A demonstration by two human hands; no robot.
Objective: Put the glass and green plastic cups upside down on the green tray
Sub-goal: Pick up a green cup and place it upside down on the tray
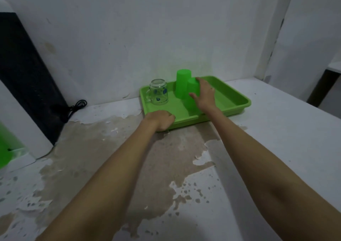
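Nearest, left hand (162, 120) clenched on the tray (238, 100) rim; right hand (203, 93) grasps a light, stiff plastic cup (191, 87) by its side; centre-frame glass mug (159, 93) looks fragile.

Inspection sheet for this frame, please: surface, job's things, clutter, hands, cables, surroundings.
Surface: white counter, paint peeled in large brown patches.
Job's things: green tray against the wall; glass mug upside down on it; taller green cup upside down; shorter green cup upside down.
Clutter: nothing seen.
Hands: left hand closed on the tray's near rim; right hand in a grip on the shorter cup.
Cables: black cord coiled by the wall.
Surroundings: white wall; black panel at left.
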